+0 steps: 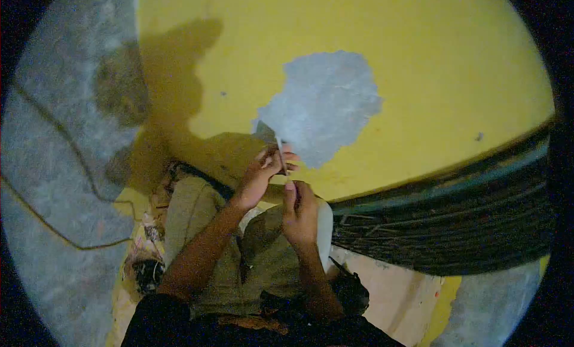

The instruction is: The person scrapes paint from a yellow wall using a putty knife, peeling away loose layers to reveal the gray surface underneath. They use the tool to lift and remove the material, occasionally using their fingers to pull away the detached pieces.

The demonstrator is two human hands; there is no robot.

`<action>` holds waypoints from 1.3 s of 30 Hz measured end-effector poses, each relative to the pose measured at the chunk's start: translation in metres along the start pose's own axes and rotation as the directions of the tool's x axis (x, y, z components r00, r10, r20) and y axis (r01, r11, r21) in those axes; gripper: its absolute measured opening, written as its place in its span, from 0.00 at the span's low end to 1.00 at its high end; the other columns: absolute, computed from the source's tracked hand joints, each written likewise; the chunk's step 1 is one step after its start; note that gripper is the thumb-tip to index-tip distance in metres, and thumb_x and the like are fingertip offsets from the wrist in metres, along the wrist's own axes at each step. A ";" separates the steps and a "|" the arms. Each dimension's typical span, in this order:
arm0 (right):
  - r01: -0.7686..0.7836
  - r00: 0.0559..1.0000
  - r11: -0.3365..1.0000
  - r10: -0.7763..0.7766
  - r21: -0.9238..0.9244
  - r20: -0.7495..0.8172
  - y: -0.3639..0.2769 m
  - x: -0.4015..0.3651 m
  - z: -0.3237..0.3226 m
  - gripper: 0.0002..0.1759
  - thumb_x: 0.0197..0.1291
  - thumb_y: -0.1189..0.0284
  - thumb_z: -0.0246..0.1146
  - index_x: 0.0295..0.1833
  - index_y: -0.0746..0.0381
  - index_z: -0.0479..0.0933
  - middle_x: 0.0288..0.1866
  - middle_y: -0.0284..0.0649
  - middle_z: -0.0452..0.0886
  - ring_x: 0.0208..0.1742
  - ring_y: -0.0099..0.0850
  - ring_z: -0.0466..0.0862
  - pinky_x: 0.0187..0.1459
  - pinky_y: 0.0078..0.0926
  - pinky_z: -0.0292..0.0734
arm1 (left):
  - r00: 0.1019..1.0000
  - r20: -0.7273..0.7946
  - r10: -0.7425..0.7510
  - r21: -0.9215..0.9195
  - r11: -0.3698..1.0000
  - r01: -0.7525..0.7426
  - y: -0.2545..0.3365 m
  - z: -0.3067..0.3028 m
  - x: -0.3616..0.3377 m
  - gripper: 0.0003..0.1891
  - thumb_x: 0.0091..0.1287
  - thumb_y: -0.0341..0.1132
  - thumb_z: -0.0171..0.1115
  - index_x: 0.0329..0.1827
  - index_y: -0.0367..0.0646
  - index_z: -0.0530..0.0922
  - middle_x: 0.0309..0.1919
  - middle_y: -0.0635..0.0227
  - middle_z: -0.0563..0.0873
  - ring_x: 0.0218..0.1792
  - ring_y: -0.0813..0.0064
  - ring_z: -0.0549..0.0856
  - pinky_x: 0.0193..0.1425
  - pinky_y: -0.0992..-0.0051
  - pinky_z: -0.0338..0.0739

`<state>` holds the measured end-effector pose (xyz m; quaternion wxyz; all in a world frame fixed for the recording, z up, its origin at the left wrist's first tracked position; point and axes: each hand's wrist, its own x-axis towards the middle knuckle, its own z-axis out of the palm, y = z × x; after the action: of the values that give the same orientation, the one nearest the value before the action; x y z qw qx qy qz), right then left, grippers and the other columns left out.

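Note:
My left hand [261,176] is above my lap with its fingers bent around a thin pale strip [280,148], which sticks up past the fingertips. The strip's exact kind is too blurred to tell. Just to the right and a little lower, my right hand [301,211] is closed in a pinch, thumb against the fingers, close under the left fingertips. Whatever lies in that pinch is too small to make out. Both hands are near the lower edge of a grey patch [332,102] on the yellow floor [430,60].
A large dark ridged, curved thing [442,221], tyre-like, lies to my right. On the left, cords [66,138] run over grey floor [54,185]. Beside my left leg is a small dark object with wires [147,272]. My shadow falls across the yellow floor.

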<state>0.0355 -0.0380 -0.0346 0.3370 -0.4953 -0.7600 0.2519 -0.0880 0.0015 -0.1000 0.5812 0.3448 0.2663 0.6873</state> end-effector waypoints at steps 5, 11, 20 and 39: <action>0.050 0.993 0.986 -0.066 -0.160 -0.095 -0.013 0.003 0.014 0.14 0.70 0.67 0.52 0.44 0.69 0.73 0.36 0.55 0.76 0.39 0.51 0.77 0.41 0.45 0.69 | 0.999 -0.048 0.023 -0.085 0.996 -0.027 0.015 0.000 -0.015 0.20 0.72 0.41 0.49 0.61 0.39 0.71 0.56 0.59 0.81 0.53 0.64 0.83 0.59 0.67 0.75; 0.071 0.989 0.969 -0.098 -0.237 -0.106 -0.013 0.005 0.023 0.13 0.67 0.66 0.56 0.45 0.67 0.73 0.31 0.52 0.79 0.31 0.52 0.79 0.32 0.45 0.72 | 0.992 -0.119 -0.036 -0.010 0.999 0.035 0.014 0.003 -0.007 0.27 0.75 0.51 0.34 0.61 0.40 0.72 0.55 0.58 0.81 0.52 0.63 0.83 0.55 0.65 0.77; 0.188 0.963 0.925 -0.240 -0.330 -0.125 0.000 0.009 0.025 0.17 0.64 0.66 0.61 0.51 0.68 0.73 0.40 0.54 0.81 0.39 0.52 0.82 0.38 0.44 0.76 | 0.947 -0.196 -0.253 -0.343 0.923 0.176 -0.021 0.009 0.009 0.23 0.71 0.53 0.53 0.47 0.38 0.76 0.37 0.62 0.85 0.38 0.69 0.86 0.42 0.71 0.80; 0.065 0.988 0.908 0.001 -0.414 0.157 0.011 0.022 0.016 0.16 0.69 0.66 0.54 0.52 0.69 0.73 0.34 0.54 0.81 0.40 0.49 0.83 0.39 0.42 0.77 | 0.920 -0.018 -0.392 -0.534 0.781 0.323 -0.002 -0.013 0.021 0.13 0.72 0.44 0.52 0.33 0.46 0.72 0.32 0.66 0.80 0.33 0.72 0.81 0.43 0.71 0.75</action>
<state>0.0235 -0.0144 -0.0470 0.1677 -0.5223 -0.8282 0.1151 -0.0985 0.0229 -0.1061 0.7539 0.0725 0.1675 0.6312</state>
